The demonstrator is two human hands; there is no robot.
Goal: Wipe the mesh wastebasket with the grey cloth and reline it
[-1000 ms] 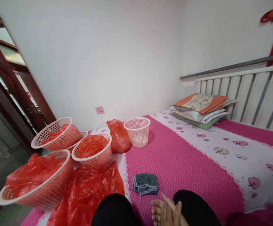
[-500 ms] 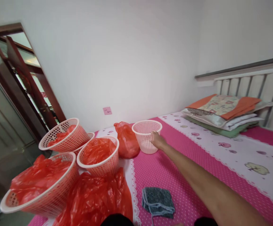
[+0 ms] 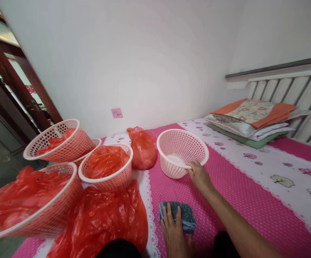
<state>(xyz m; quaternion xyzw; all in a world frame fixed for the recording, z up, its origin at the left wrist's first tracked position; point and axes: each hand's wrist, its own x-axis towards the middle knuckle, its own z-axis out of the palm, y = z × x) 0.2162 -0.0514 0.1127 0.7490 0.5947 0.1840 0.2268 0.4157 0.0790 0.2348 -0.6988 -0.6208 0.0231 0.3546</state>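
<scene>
My right hand (image 3: pixel 200 176) grips the near rim of a pale pink plastic basket (image 3: pixel 171 166), which is tilted toward me over the bed. No contents show inside it. My left hand (image 3: pixel 173 227) lies with fingers spread on a folded grey-green cloth (image 3: pixel 185 215) with pale edging, in front of me on the pink dotted bedspread (image 3: pixel 155 188). Left of the held basket stands a tied red plastic bag (image 3: pixel 143 150). A large crumpled red bag (image 3: pixel 104 222) lies left of my left hand.
Several pink baskets with red bags in them stand on the left, among them a round one (image 3: pixel 117 182) and a large near one (image 3: pixel 50 218). Folded bedding (image 3: pixel 254 118) is stacked by the headboard (image 3: pixel 286 93) at right. A wall (image 3: pixel 150 64) bounds the far side.
My left hand has come into view and onto the folded cloth. The basket in my right hand has come nearer and tipped toward me. The view has shifted slightly right.
</scene>
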